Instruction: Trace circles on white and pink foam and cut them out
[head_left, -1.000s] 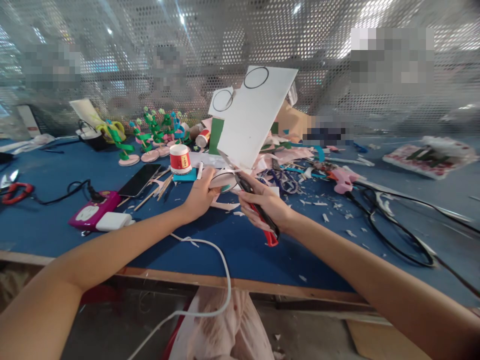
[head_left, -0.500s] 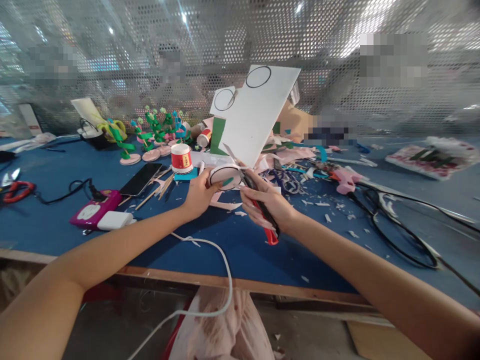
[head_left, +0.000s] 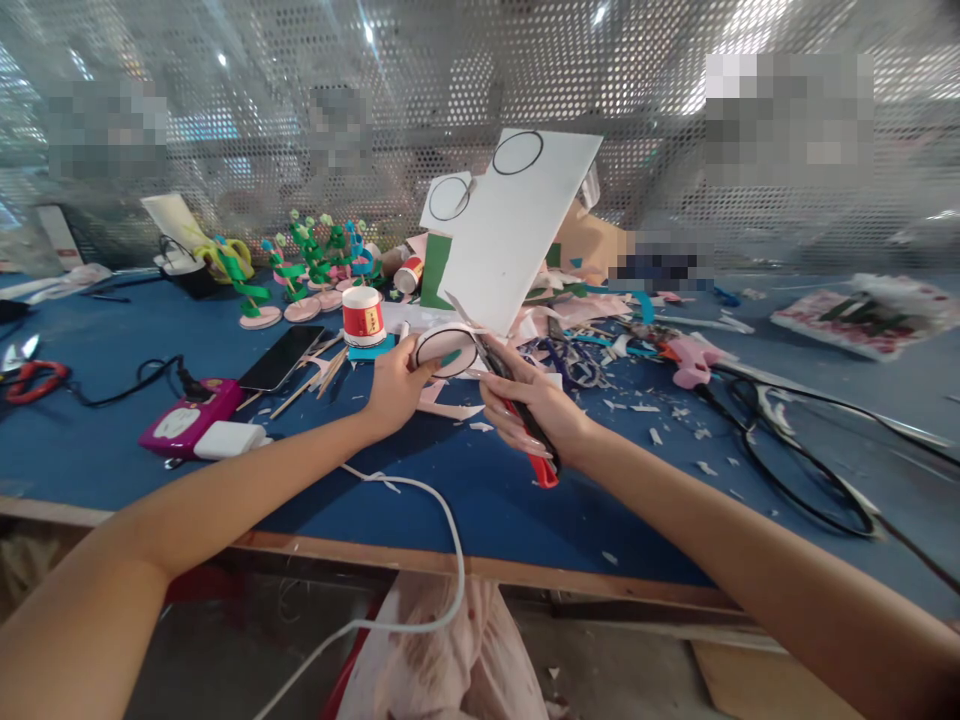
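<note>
My left hand (head_left: 396, 388) pinches a round white paper disc (head_left: 442, 345) with a black outline near its edge, the thumb lying across its face. My right hand (head_left: 536, 405) is closed round red and black scissors (head_left: 541, 462), whose blades meet the disc's right edge. Beyond both hands a large white sheet (head_left: 499, 240) leans up with a black circle drawn near its top. A smaller white piece (head_left: 442, 212) beside it carries another circle. Left of the disc, a red and white paper cup (head_left: 363, 318) stands on a blue block.
A dark phone (head_left: 283, 358) and a magenta power strip (head_left: 193, 415) lie at the left, with red-handled scissors (head_left: 37, 382) farther out. Green spiral paper plants (head_left: 244, 280) stand behind. A pink glue gun (head_left: 690, 360), cables and paper scraps lie right. A white cable (head_left: 450, 520) crosses the front edge.
The disc has turned slightly and shifted a little left in my left hand. The scissor blades look closer together at its edge. Things on the table stay in place.
</note>
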